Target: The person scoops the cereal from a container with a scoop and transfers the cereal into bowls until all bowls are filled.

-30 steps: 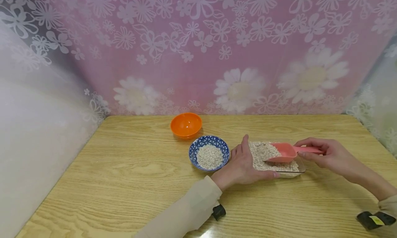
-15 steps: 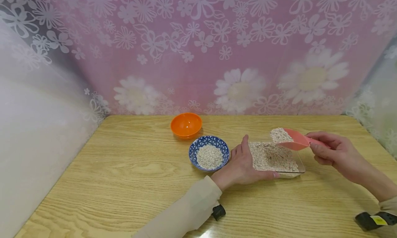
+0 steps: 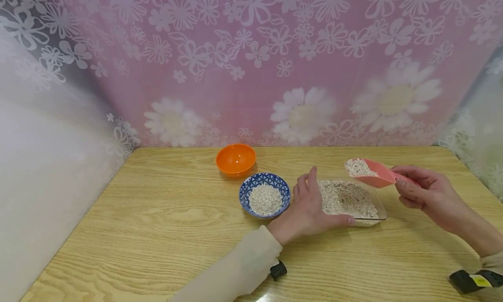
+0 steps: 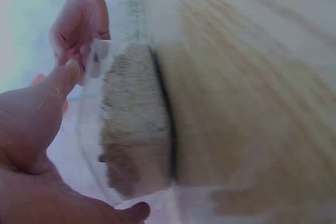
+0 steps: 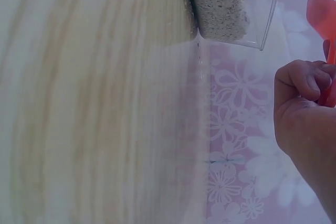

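My right hand (image 3: 430, 192) grips the handle of a pink scoop (image 3: 379, 174), raised above the right part of a clear rectangular container (image 3: 369, 223). Pale oat flakes (image 3: 357, 167) lie in the scoop's front end. More flakes (image 3: 346, 199) fill much of the container, with a shallow hollow in their surface. My left hand (image 3: 304, 210) is spread at the container's left end, thumb along the near side and fingers at the end wall. In the left wrist view its thumb (image 4: 65, 80) lies across the container's rim. The right wrist view shows only part of the scoop (image 5: 321, 11).
A blue-and-white patterned bowl (image 3: 245, 192) holding oat flakes sits just left of my left hand. Behind it stands an orange bowl (image 3: 235, 160). The wooden table (image 3: 157, 249) ends at a pink floral cloth (image 3: 235, 96) behind.
My right hand has lifted the pink scoop out of the flakes with a load in it, leaving a hollow. My left fingers have shifted slightly upward and spread; both bowls stay put.
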The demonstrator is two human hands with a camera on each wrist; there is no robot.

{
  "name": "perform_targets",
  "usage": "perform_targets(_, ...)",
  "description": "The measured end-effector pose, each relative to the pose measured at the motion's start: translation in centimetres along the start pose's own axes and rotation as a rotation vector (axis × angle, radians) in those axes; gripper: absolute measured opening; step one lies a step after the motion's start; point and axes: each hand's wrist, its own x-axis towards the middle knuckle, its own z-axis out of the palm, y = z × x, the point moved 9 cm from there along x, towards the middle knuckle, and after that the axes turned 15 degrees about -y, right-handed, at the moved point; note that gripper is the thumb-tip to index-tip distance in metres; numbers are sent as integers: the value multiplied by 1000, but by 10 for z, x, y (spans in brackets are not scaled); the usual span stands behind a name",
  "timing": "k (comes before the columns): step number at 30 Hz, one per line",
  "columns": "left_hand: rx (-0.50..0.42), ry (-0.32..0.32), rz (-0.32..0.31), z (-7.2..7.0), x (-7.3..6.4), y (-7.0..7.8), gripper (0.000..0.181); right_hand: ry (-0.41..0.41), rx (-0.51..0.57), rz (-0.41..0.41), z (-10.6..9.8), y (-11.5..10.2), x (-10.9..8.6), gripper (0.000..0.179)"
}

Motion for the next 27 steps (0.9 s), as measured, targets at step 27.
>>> perform_targets(27,-144,210,200,-80,-69,-73,95,79,-208,125,26,-13,40,36)
